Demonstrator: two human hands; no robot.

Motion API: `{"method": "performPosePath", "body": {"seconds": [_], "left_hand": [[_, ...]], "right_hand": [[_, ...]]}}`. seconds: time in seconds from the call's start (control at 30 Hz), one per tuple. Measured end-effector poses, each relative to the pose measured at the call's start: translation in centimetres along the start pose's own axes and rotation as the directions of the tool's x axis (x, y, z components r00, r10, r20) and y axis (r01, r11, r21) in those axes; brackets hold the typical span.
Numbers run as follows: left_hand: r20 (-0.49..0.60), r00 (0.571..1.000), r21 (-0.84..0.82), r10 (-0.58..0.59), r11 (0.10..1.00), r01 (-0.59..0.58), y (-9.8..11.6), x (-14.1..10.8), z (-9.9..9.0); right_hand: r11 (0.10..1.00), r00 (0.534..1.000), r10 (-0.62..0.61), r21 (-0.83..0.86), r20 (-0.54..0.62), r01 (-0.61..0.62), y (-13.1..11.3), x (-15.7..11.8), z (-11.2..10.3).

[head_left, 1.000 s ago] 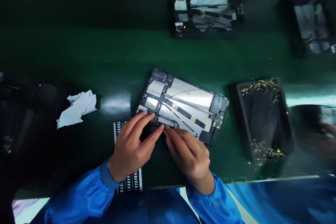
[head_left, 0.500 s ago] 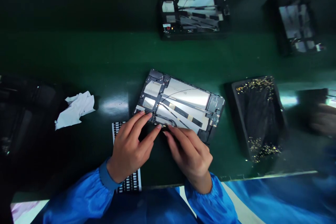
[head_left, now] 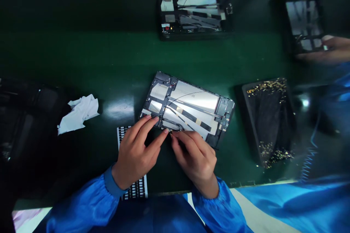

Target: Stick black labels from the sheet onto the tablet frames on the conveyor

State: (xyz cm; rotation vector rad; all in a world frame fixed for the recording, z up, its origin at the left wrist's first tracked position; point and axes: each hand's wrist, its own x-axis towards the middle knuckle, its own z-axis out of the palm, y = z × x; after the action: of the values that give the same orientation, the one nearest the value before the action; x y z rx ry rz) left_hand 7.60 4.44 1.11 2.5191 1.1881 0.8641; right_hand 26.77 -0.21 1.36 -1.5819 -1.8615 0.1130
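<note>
An opened tablet (head_left: 194, 96) lies tilted on the green table, its black frame around silver plates, dark tape strips and thin wires. My left hand (head_left: 139, 149) rests at the lower left edge with fingertips stretched onto the frame and the thumb apart, near the bottom edge. Close by the thumb, my right hand (head_left: 195, 160) has thumb and index finger pinched together at that same edge. Whatever is between them is too small and hidden to make out. Under my left wrist lies a white sheet with rows of black pieces (head_left: 136, 189).
Crumpled white paper (head_left: 79, 114) lies at the left. Another opened tablet (head_left: 195, 16) sits at the back, and a third (head_left: 304, 22) is back right, touched by another person's hand (head_left: 335, 49). A black tray (head_left: 247, 125) holds small gold-coloured pieces at the right.
Another person's hand has come in at the back right tablet. My right hand has shifted slightly left along the tablet's edge; my left hand has stayed in place.
</note>
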Motion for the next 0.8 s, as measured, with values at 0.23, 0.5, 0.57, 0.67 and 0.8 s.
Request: {"method": "performPosePath", "body": {"seconds": [0.23,0.5,0.57,0.67,0.8], "left_hand": [[0.019,1.0,0.006,0.006,1.0,-0.006,-0.2,-0.2,0.0],[0.01,1.0,-0.004,0.006,1.0,-0.006,-0.3,-0.3,0.1],[0.015,1.0,-0.004,0.004,1.0,-0.004,-0.3,-0.3,0.3],[0.013,1.0,-0.01,0.019,1.0,-0.019,-0.5,-0.1,0.0],[-0.013,1.0,-0.014,-0.015,1.0,0.015,-1.1,-1.3,-2.8]], "right_hand": [[1.0,1.0,0.01,0.015,0.011,-0.01,-0.1,0.2,0.1],[0.994,0.998,0.066,0.082,0.014,-0.067,-0.1,0.0,-0.3],[0.993,0.998,0.065,0.096,-0.009,-0.063,0.0,-0.1,-0.3],[0.997,1.0,-0.006,0.075,-0.009,0.007,0.3,-0.4,-0.1],[0.997,0.999,-0.046,0.061,-0.014,0.047,0.7,-0.9,0.1]]}}
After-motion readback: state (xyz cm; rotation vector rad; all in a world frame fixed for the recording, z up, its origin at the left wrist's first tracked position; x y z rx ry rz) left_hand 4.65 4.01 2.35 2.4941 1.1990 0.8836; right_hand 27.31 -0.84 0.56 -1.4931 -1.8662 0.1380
